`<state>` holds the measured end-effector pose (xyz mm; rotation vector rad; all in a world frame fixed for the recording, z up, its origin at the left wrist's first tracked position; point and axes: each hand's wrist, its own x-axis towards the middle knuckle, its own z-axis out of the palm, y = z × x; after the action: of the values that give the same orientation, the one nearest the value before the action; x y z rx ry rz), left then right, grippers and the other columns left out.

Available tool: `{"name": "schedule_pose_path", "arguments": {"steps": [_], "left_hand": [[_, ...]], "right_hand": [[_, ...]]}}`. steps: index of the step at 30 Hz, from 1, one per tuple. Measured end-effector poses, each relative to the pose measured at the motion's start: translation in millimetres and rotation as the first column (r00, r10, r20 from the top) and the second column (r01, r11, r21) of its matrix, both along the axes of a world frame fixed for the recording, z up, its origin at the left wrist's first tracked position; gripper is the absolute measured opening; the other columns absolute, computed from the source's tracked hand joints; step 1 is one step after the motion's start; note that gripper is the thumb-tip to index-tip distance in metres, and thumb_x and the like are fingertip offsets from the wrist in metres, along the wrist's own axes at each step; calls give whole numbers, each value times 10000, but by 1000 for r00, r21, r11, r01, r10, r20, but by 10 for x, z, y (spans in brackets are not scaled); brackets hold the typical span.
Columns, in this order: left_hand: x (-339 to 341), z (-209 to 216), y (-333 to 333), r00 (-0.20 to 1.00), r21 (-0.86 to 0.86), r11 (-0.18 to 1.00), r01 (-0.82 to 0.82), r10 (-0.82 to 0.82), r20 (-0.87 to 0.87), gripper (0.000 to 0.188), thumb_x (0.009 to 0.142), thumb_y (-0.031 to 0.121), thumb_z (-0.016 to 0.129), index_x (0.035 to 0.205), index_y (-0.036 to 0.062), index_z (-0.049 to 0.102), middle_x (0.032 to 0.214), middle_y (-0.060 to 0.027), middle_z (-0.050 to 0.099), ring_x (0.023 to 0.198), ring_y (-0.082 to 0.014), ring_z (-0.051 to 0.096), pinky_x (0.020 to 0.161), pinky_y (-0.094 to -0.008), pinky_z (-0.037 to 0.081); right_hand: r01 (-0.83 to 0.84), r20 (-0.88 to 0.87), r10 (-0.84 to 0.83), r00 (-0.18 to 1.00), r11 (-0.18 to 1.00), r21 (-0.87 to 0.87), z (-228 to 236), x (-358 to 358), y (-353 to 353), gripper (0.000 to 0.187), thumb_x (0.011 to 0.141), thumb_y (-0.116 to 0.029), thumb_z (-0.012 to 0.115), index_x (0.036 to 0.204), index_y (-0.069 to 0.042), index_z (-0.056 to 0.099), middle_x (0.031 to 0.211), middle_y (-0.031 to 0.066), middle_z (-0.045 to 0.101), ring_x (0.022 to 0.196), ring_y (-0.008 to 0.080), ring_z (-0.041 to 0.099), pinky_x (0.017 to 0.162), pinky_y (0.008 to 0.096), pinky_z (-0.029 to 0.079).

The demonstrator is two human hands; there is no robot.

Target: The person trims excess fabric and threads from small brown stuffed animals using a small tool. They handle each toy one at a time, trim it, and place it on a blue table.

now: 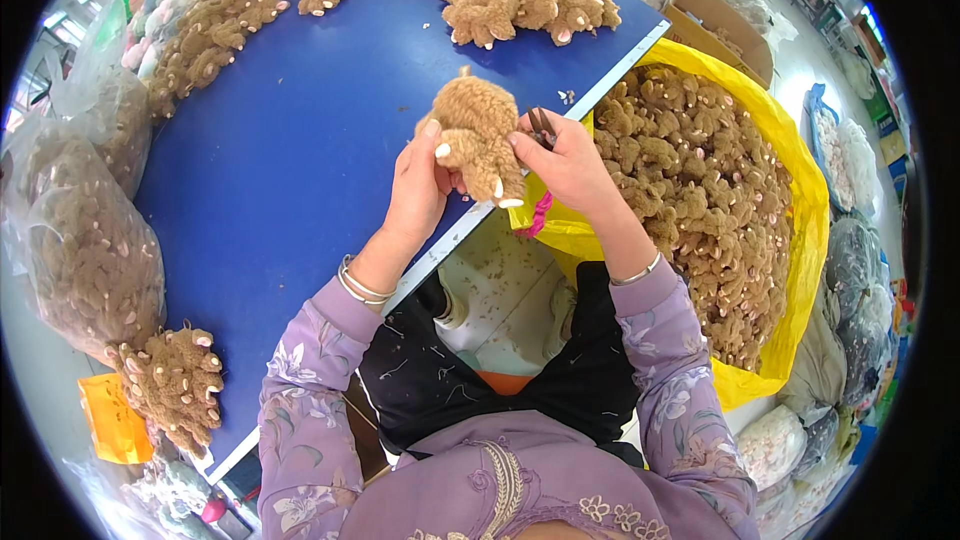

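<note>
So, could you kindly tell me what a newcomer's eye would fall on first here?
Probably the big yellow sack to the right of the blue table, filled with small brown plush pieces. Next, perhaps, the brown plush toy in front of the person, held in the left hand, while the right hand beside it holds dark snips.

Toy workshop: blue worktable [270, 190], sack [808, 230] of plush toys [700, 190].
</note>
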<state>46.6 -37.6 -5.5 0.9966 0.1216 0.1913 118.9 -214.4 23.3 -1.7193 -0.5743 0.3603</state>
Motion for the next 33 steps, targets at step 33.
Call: {"name": "schedule_pose_path", "arguments": {"steps": [33], "left_hand": [[-24,-63,1,996,8,1000,29,-29,88,359,908,101,611,1234,5,494,1152,-86,594,1044,-171,591,894,-324,499]], "right_hand": [[110,-211,-1,978,856,506,47,277,-257,124,899,-157,642,840,-47,631,709,-50,545,544,13,416,486,184,327]]}}
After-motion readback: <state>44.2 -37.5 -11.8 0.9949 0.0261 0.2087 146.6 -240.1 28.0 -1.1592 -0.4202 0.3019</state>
